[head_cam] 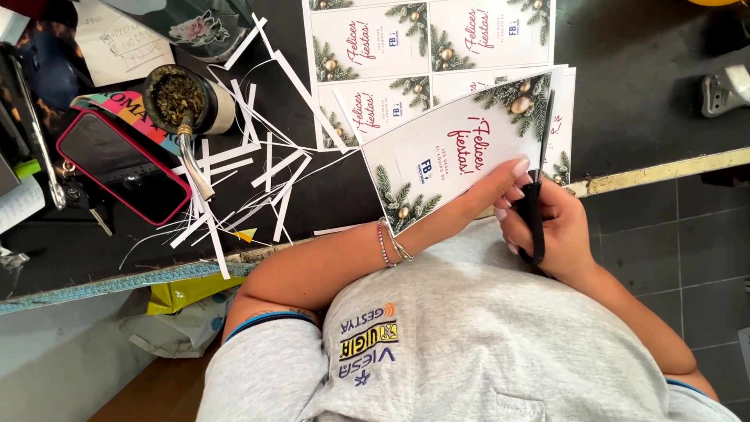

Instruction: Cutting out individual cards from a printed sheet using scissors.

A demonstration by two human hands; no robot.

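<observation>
Trimming step: right hand (551, 227) closes around black scissors (539, 180) along the card (461, 156); left hand (492, 191) pinches the card's near edge; next cut wants steady alignment.

Left of the left hand (500, 191), the table (641, 86) is crowded: a scatter of white paper strips (258, 156) lies near the forearm, and beyond it stand a gourd cup with a metal straw (187, 105) and a phone in a red case (121, 164). Ahead of both hands, a printed sheet of cards (406, 55) and the held card (461, 152) cover the surface. To the right of the right hand (551, 227) and the scissors (539, 180), the dark table lies bare up to a grey metal piece (723, 90) at the far edge.
</observation>
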